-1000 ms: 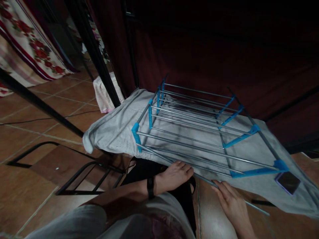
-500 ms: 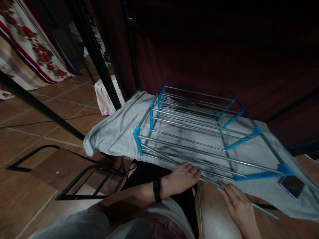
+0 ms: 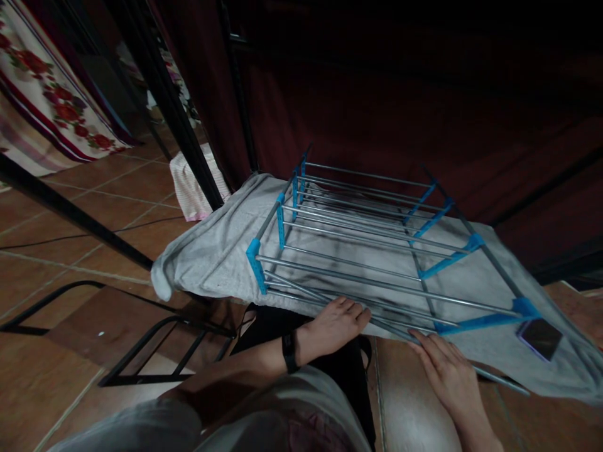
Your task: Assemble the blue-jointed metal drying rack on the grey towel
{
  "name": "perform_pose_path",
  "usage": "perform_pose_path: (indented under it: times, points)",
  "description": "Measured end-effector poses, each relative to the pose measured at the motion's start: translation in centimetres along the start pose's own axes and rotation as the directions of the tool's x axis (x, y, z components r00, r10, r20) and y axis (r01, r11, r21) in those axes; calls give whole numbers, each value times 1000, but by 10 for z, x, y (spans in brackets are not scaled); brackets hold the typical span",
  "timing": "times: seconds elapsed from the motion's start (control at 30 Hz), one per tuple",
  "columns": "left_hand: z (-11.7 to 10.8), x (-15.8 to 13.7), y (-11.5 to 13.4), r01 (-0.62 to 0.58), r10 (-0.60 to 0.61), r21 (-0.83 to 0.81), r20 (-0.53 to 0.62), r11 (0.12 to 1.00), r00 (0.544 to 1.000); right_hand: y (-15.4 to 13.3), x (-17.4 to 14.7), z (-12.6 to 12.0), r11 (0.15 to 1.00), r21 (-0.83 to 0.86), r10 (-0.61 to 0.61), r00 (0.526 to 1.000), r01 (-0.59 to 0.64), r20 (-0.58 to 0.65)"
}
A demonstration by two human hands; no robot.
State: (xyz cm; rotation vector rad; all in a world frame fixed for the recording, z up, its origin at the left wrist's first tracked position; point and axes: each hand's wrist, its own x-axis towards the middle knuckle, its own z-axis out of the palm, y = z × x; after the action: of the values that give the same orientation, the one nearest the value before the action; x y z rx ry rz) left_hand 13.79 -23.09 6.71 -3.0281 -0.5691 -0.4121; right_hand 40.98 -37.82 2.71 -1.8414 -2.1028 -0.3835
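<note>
A rack of grey metal tubes [image 3: 377,282] with blue plastic joints lies on a grey cloth in front of me. One loose metal tube [image 3: 502,379] slants along its near side, its left end between the rack's lower bars. My left hand [image 3: 342,323], a dark band on its wrist, is closed over this tube near the middle. My right hand [image 3: 445,364] grips the same tube farther right, fingers and thumb around it. Beyond that hand the tube's right end sticks out past the cloth. A dark phone [image 3: 541,339] rests on the cloth by the rack's right corner.
The grey cloth [image 3: 211,251] covers the surface under the rack. A black-framed low seat [image 3: 94,326] stands at left on the tiled floor. Black posts [image 3: 174,107] and a dark red curtain [image 3: 377,107] rise behind. A floral cloth [image 3: 61,100] hangs at far left.
The loose tube has come slightly up toward the rack, with both hands still on it. The whole view has shifted a little.
</note>
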Motion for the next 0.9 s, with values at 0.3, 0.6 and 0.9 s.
perform_pose_path:
  times: [0.3, 0.6, 0.9]
  points:
    - [6, -33, 8, -114, 106, -46, -151, 992, 983, 12, -3, -12, 1000, -1, 2, 1000, -2, 16]
    - [43, -116, -38, 162, -221, -309, -167, 937, 961, -15, 3, -8, 995, 44, 90, 993, -94, 76]
    - [50, -143, -56, 269, -379, -387, -242, 882, 893, -25, -8, -13, 987, 58, 139, 984, -147, 115]
